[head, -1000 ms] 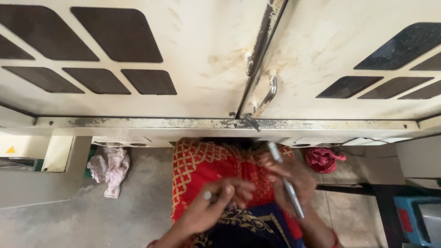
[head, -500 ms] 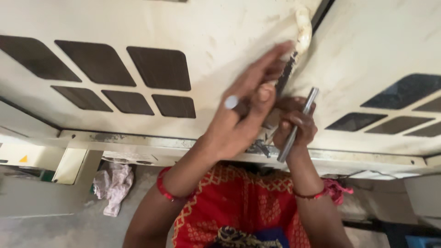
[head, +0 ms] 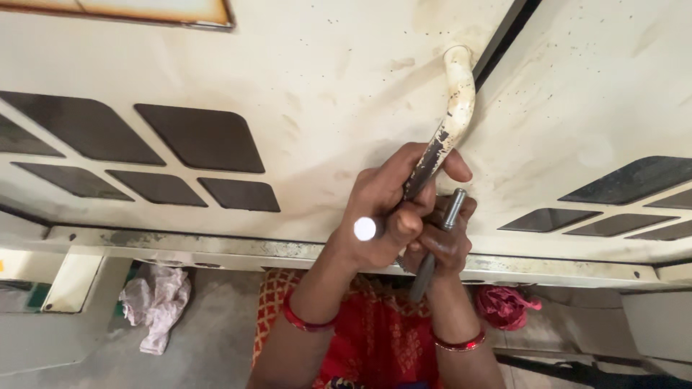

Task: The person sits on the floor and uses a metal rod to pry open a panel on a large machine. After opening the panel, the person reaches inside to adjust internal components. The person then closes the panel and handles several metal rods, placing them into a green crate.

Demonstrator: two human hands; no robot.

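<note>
While the left hand [head: 386,216] clenches around the lower, paint-worn stretch of a curved cream door handle [head: 450,115], a small white disc [head: 365,228] sits at its knuckles, whether held or worn cannot be told. Just beside and slightly behind it, the right hand [head: 443,241] grips a slim grey metal rod [head: 436,245], which runs up-and-down through the closed fist, its ribbed upper end showing above the fingers near the handle and its lower end poking out beneath. Both hands touch each other at the base of the handle, which rises from them and bends at its top into the cream metal cabinet door [head: 324,94]. Red bangles [head: 306,320] circle both wrists, and a red patterned garment [head: 375,331] fills the space below the forearms. Dark diamond-shaped vent openings [head: 198,137] mark the door to the left, and a second cream door [head: 598,101] with similar vents stands to the right, past a dark gap. Along the bottom of both doors runs a scuffed metal frame rail [head: 180,245]. On the grey floor [head: 94,360] lie a crumpled pale pink rag [head: 155,302] at left and a bunched red cloth [head: 504,302] at right.
</note>
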